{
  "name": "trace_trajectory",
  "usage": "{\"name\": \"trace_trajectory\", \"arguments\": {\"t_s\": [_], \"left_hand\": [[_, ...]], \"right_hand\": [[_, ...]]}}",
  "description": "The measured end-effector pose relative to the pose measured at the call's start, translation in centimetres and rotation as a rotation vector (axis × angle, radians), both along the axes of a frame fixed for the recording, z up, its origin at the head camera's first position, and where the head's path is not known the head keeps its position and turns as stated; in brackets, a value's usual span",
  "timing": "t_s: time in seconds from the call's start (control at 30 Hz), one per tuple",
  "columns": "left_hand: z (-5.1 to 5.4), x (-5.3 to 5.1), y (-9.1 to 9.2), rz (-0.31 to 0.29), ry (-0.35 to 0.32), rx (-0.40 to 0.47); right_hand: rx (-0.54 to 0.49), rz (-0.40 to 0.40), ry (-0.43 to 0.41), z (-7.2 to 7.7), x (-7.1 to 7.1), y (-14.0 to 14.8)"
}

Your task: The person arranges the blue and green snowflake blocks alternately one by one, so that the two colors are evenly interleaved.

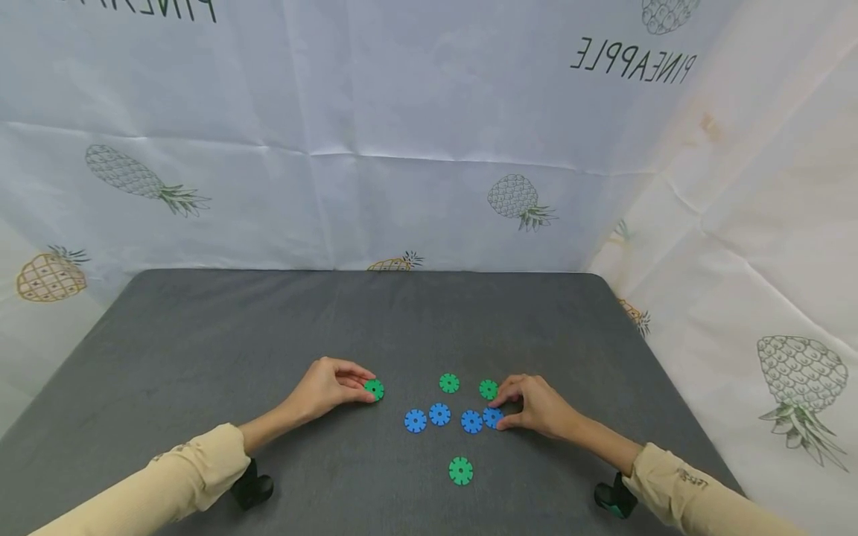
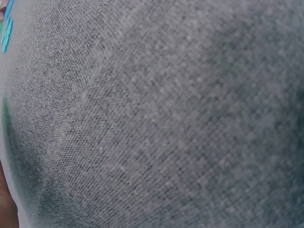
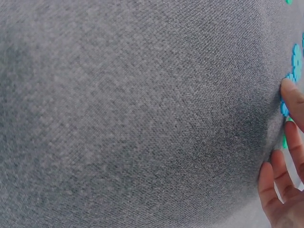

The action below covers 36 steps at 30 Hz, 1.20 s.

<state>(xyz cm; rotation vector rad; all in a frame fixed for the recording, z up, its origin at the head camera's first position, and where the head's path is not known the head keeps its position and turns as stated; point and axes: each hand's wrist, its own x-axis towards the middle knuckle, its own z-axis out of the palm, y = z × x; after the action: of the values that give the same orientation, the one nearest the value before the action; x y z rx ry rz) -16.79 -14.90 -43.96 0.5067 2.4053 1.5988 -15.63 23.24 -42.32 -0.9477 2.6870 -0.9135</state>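
Observation:
My left hand (image 1: 328,387) pinches a green notched disc (image 1: 374,389) between thumb and fingers, at the left of the other discs. At the right end of a row of several blue discs, my right hand (image 1: 536,406) holds a blue notched disc (image 1: 492,418) by its edge, thumb near and finger far. That disc lies close beside another blue disc (image 1: 472,422). Just beyond it is a green disc (image 1: 488,389), near the right fingertips. In the right wrist view the thumb (image 3: 293,97) touches the blue disc; the left wrist view mostly shows cloth.
Two more blue discs (image 1: 415,421) lie left of centre in the row. One green disc (image 1: 449,383) sits behind the row, another green disc (image 1: 460,470) in front. The grey cloth-covered table (image 1: 268,320) meets a pineapple-print curtain (image 1: 402,208) at its back edge.

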Motion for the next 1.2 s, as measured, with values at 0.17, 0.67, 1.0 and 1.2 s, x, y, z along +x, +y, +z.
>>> {"name": "trace_trajectory", "arguments": {"t_s": [0.17, 0.67, 1.0, 1.2], "left_hand": [[0.0, -0.1, -0.2, -0.018, -0.031, 0.058], [-0.4, -1.0, -0.5, -0.043, -0.049, 0.177], [-0.5, -1.6, -1.0, -0.015, -0.082, 0.214], [-0.6, -2.0, -1.2, 0.002, -0.078, 0.229]], "right_hand": [[-0.008, -0.001, -0.007, -0.1, 0.0, 0.1], [-0.018, 0.003, -0.009, -0.1, 0.0, 0.1], [-0.049, 0.02, 0.036, -0.2, 0.0, 0.1], [-0.044, 0.006, 0.011, -0.2, 0.1, 0.1]]}}
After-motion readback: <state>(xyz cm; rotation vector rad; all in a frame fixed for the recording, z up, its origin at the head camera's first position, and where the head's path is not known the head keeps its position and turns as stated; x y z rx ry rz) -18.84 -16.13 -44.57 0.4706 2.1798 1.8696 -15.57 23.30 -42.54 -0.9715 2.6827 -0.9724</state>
